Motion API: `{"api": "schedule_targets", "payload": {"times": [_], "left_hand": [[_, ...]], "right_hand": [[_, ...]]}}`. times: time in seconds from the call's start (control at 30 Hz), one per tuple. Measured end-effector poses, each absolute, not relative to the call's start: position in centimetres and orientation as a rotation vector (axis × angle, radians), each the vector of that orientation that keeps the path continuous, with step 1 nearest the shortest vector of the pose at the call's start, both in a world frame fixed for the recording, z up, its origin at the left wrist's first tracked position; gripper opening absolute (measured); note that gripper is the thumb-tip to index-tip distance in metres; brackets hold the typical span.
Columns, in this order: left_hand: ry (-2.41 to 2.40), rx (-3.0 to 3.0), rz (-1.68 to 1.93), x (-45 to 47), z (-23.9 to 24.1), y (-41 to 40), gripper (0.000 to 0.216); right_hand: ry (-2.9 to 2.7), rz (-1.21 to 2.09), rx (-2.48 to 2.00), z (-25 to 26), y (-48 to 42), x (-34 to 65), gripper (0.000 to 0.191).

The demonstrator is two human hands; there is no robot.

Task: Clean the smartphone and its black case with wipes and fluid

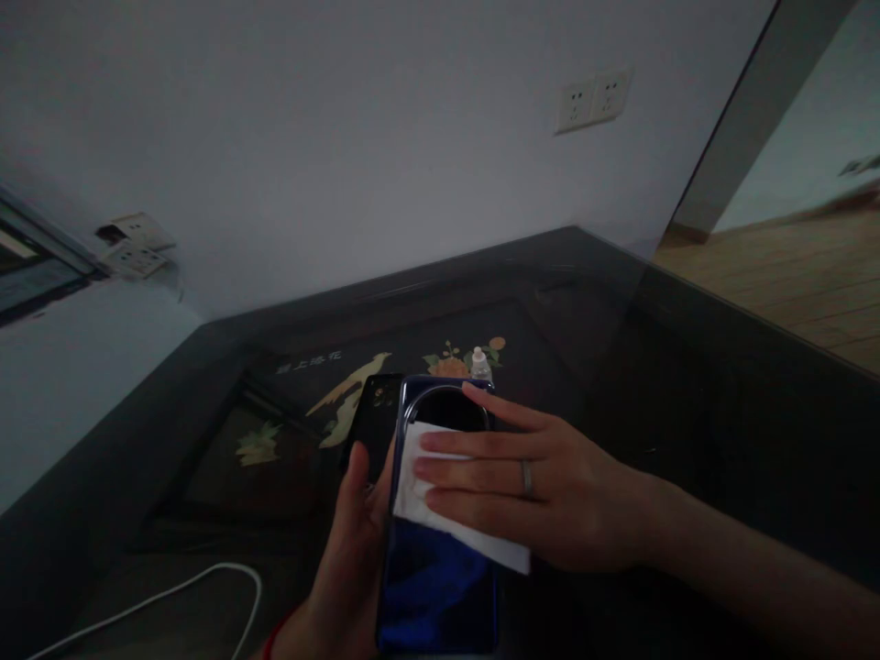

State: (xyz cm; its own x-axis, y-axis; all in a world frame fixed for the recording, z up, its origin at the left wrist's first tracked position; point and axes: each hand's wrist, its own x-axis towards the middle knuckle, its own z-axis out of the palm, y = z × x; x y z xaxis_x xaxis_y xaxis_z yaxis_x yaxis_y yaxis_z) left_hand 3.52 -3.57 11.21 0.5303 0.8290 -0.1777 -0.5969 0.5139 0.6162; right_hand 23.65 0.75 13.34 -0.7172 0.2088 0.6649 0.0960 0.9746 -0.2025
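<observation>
Near the bottom centre, a blue smartphone [440, 587] with a large round camera ring faces me with its back. My left hand [347, 577] grips it along the left edge, thumb raised and most fingers hidden behind it. Flat on the phone's back lies a white tissue [474, 532], pressed down by the fingers of my right hand [543, 477]. That hand wears a ring, and its index fingertip touches near the top of the phone. Just behind, on the table, is a black phone or phone case [368, 422], partly covered by my left hand and the blue phone.
A small clear bottle with a white cap [479, 362] stands behind the phone on the dark glossy table [619, 367], which has bird and flower decoration. A white cable [206, 573] curves at lower left. Wall sockets [592, 101] are on the wall behind.
</observation>
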Motion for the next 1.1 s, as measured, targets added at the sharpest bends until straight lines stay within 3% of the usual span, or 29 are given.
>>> {"api": "schedule_targets", "payload": {"times": [0.13,0.27,0.53,0.7,0.83,0.97,1.1], "left_hand": [[0.404,0.535,0.833,3.0,11.8,-3.2,0.057],[0.367,0.603,0.746,3.3,12.0,-3.2,0.067],[0.499,0.446,0.893,2.6,9.9,-3.0,0.056],[0.537,0.455,0.881,1.0,10.4,-2.8,0.052],[0.404,0.543,0.756,2.0,11.8,-2.9,0.059],[0.327,0.609,0.696,3.5,12.1,-3.2,0.069],[0.377,0.550,0.786,3.4,10.9,-3.4,0.060]], "right_hand": [[-2.062,0.506,-0.385,14.0,1.3,24.9,0.027],[-1.606,0.426,-0.849,13.8,1.5,24.9,0.031],[-2.209,-0.088,-0.348,12.1,0.3,22.0,0.029],[-2.200,0.167,-0.198,12.5,-0.4,22.3,0.030],[-1.779,0.399,-0.570,13.3,-0.5,23.5,0.031],[-1.735,0.285,-0.714,13.5,-0.3,23.8,0.036],[-2.105,0.053,-0.539,12.9,-0.1,22.8,0.031]]}}
